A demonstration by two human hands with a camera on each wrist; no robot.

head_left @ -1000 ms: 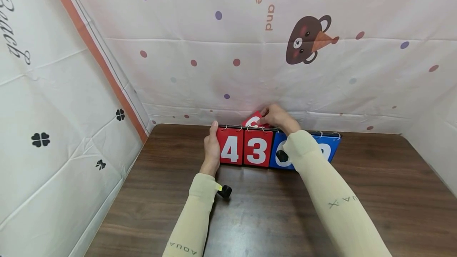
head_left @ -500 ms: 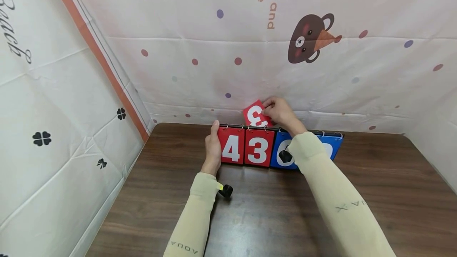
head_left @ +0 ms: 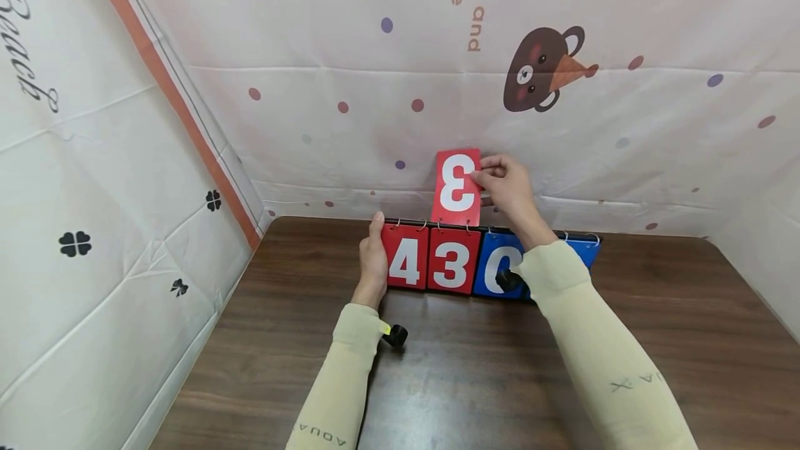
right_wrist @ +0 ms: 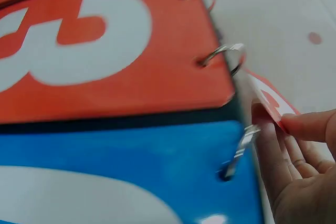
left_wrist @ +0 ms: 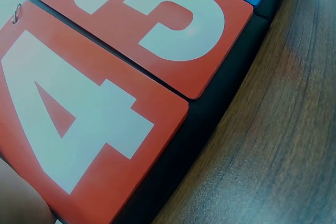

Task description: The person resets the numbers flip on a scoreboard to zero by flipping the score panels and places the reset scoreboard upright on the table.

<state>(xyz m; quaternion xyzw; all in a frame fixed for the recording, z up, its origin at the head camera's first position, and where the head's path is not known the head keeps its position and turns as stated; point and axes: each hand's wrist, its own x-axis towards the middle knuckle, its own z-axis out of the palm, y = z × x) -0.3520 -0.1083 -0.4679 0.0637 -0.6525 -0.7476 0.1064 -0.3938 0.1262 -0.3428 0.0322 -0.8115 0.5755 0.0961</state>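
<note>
A flip scoreboard [head_left: 481, 229] stands at the table's far side, its number cards hung on metal rings. Its red cards read 4 [head_left: 405, 255] and 3 [head_left: 451, 262]; to their right a blue card [head_left: 496, 262] shows a 0, and the last blue card is mostly behind the right sleeve. My left hand [head_left: 373, 259] grips the scoreboard's left end, thumb up along the edge. With thumb and fingers my right hand [head_left: 514, 193] pinches the right edge of a raised red card [head_left: 457, 187], which stands above the rings with its 3 upside down.
The brown wooden table [head_left: 437, 367] reaches forward from the scoreboard. Right behind it rises a white printed cloth backdrop [head_left: 325, 144], with another cloth wall [head_left: 112, 179] on the left. Black wrist cameras [head_left: 395, 335] sit on both sleeves.
The red card behind the scoreboard has risen from tilted and half hidden to upright. My right hand has moved up and right with it. The left hand keeps its grip.
</note>
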